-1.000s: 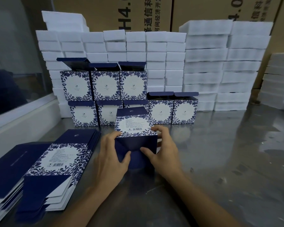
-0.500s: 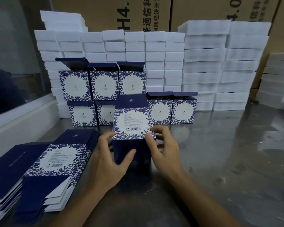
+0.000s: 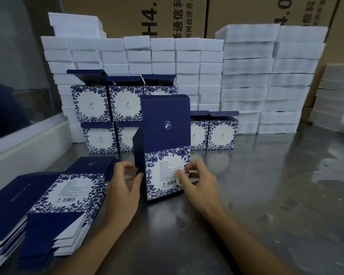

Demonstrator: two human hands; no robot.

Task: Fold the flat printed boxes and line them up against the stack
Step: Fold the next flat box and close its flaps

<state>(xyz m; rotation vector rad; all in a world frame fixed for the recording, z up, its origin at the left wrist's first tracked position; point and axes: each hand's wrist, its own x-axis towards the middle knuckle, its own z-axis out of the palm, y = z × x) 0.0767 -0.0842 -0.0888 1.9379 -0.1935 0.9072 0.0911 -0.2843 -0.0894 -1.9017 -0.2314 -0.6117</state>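
A blue-and-white printed box (image 3: 165, 147) stands upright on the steel table (image 3: 266, 195), its navy lid flap raised straight up. My right hand (image 3: 199, 183) grips its right side, thumb on the barcode face. My left hand (image 3: 123, 187) is at its left side with fingers curled loosely; whether it touches the box is unclear. Several folded boxes (image 3: 107, 116) with open lids stand in two rows against the white foam stack (image 3: 167, 62). A pile of flat printed boxes (image 3: 54, 199) lies at the left.
Taller foam stacks (image 3: 270, 80) fill the back right, with more foam (image 3: 338, 96) at the far right edge. Brown cartons (image 3: 167, 14) rise behind them. A white ledge with a glass pane (image 3: 18, 139) borders the left.
The box was lying tilted with its bottom toward me while both hands pressed the bottom flaps. It has been turned upright, lid flap up, and the hands shifted to its sides.
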